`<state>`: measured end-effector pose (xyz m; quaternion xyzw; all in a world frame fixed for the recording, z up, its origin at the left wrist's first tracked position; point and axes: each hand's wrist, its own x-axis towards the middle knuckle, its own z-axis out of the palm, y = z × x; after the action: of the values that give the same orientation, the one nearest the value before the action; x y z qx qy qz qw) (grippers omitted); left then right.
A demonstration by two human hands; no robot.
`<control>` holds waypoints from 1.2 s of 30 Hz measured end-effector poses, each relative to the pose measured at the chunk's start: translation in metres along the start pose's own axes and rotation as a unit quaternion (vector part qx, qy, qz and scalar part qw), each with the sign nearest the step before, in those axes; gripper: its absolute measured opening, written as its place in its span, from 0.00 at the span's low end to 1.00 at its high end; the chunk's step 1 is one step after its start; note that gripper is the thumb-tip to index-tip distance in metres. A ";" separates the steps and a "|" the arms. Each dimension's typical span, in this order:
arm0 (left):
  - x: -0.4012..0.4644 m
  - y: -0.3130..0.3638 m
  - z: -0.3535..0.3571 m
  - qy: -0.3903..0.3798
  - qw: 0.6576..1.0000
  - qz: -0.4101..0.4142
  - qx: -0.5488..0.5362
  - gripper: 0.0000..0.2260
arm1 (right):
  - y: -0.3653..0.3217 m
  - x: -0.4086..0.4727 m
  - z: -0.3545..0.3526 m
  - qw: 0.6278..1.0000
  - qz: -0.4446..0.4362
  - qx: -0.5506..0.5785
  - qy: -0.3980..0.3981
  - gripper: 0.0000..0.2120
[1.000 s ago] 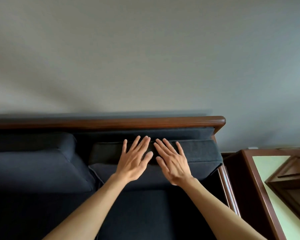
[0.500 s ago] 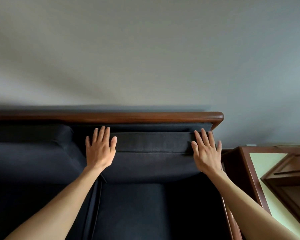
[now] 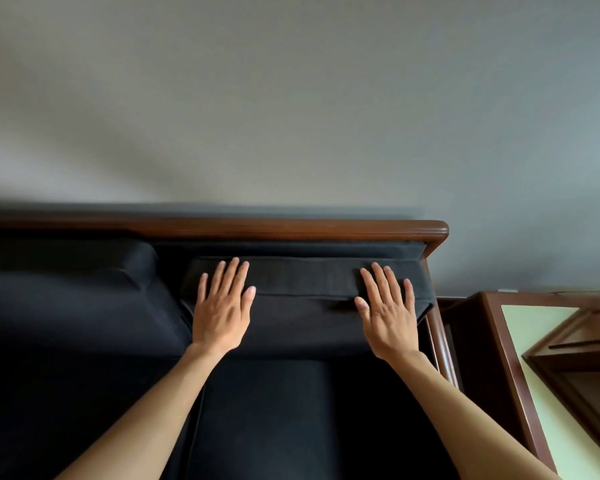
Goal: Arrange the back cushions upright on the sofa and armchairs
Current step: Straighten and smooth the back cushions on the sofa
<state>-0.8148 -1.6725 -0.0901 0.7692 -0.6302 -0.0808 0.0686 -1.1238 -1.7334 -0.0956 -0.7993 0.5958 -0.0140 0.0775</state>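
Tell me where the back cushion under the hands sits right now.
In the head view, the back cushion stands at the sofa's right end, against the wooden back rail, with the left hand and right hand flat on it.

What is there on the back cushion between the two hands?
In the head view, only bare dark fabric of the back cushion lies between the left hand and the right hand, with a seam line running across; both palms rest flat on it.
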 end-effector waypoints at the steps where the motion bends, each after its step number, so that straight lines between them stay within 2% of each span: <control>1: 0.000 0.001 -0.004 -0.014 1.000 -0.013 -0.007 0.29 | -0.002 -0.001 -0.001 1.000 0.017 0.006 -0.001 0.33; 4: -0.005 -0.008 -0.024 -0.047 0.998 -0.020 -0.049 0.33 | -0.018 0.002 -0.014 0.997 0.058 0.044 0.002 0.31; 7: -0.015 -0.023 -0.057 -0.039 0.996 0.010 -0.084 0.35 | -0.066 0.008 -0.035 0.996 -0.025 0.065 0.052 0.17; 10: -0.013 -0.045 -0.099 -0.017 0.994 0.010 -0.109 0.36 | -0.144 0.024 -0.067 0.982 -0.089 0.154 0.056 0.11; 11: -0.013 -0.054 -0.113 -0.003 0.993 0.000 -0.114 0.33 | -0.174 0.029 -0.079 0.976 -0.103 0.186 0.040 0.10; 13: -0.014 -0.080 -0.138 0.034 0.992 -0.021 -0.117 0.20 | -0.233 0.041 -0.095 0.964 -0.130 0.229 0.029 0.11; 15: -0.016 -0.117 -0.157 0.082 0.991 -0.013 -0.102 0.08 | -0.296 0.049 -0.105 0.957 -0.157 0.241 0.031 0.13; 16: -0.017 -0.139 -0.164 0.096 0.991 -0.011 -0.096 0.05 | -0.325 0.052 -0.105 0.955 -0.174 0.240 0.030 0.13; 18: -0.014 -0.192 -0.175 0.117 0.989 -0.016 -0.089 0.04 | -0.382 0.058 -0.101 0.952 -0.197 0.233 0.029 0.13; 21: 0.000 -0.274 -0.186 0.152 0.986 -0.018 -0.070 0.03 | -0.454 0.068 -0.083 0.951 -0.179 0.250 0.044 0.13; 23: 0.007 -0.323 -0.186 0.150 0.986 -0.016 -0.069 0.04 | -0.497 0.071 -0.058 0.950 -0.175 0.248 0.067 0.13; 26: 0.009 -0.379 -0.171 0.099 0.991 0.002 -0.092 0.15 | -0.545 0.072 -0.023 0.964 -0.152 0.213 0.055 0.19; 28: 0.011 -0.413 -0.166 0.021 0.993 0.021 -0.115 0.23 | -0.568 0.081 -0.013 0.974 -0.147 0.168 -0.022 0.27; 31: 0.018 -0.457 -0.173 -0.071 0.990 0.059 -0.110 0.34 | -0.584 0.105 -0.010 0.982 -0.139 0.028 -0.128 0.47; 34: 0.023 -0.489 -0.175 -0.091 0.990 0.104 -0.042 0.45 | -0.582 0.118 -0.004 0.977 -0.120 -0.082 -0.157 0.62; 36: 0.025 -0.507 -0.170 -0.092 0.989 0.116 0.007 0.50 | -0.581 0.119 0.001 0.974 -0.119 -0.118 -0.152 0.65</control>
<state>-0.2884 -1.5970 -0.0297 0.6808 -0.7192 -0.1381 0.0144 -0.5372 -1.6856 -0.0236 -0.8609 0.4749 0.1688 0.0697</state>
